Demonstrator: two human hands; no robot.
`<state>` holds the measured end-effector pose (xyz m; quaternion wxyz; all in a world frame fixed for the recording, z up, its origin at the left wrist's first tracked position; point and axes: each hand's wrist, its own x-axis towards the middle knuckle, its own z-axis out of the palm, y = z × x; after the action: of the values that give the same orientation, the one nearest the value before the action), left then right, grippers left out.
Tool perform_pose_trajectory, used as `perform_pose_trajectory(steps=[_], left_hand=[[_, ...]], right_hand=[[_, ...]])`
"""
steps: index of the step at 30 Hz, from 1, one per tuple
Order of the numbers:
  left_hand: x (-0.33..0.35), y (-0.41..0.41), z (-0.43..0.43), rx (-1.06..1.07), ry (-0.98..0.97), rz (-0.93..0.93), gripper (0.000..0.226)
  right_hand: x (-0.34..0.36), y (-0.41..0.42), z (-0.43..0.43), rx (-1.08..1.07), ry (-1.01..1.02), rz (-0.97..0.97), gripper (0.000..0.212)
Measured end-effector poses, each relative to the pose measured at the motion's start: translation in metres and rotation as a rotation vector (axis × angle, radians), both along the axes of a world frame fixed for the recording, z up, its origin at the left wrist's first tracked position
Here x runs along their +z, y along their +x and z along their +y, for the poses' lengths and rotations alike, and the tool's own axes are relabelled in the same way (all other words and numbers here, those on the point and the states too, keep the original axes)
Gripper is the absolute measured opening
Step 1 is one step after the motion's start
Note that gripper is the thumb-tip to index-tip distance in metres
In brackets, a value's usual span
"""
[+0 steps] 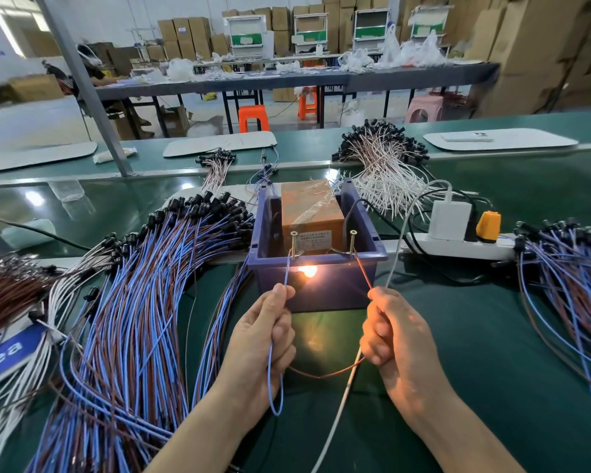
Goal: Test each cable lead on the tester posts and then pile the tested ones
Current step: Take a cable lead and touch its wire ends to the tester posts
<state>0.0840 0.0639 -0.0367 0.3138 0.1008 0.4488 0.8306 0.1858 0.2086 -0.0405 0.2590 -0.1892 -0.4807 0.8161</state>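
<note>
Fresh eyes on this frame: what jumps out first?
The orange glow on the front of the blue bin, centre frame. The left hand pinches a blue lead and the right hand a brown lead up to the bin's screw posts. A big heap of blue-and-brown leads sprawls left of it.

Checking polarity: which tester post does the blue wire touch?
The left post: the blue wire from the left hand meets it; the right post takes the brown wire.
</note>
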Motion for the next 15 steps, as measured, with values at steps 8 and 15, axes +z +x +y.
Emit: perform_pose_trajectory(steps=[8, 15], left_hand=[[-0.0003, -0.0002, -0.0004, -0.004, -0.002, -0.003, 0.020], [0.0025, 0.0035, -0.0031, -0.080, -0.004, 0.010, 0.020]], right_hand=[[-0.0011, -0.0001, 0.0010, 0.013, 0.007, 0.007, 0.029], [0.0003, 0.0010, -0.0003, -0.019, -0.050, 0.009, 0.026]])
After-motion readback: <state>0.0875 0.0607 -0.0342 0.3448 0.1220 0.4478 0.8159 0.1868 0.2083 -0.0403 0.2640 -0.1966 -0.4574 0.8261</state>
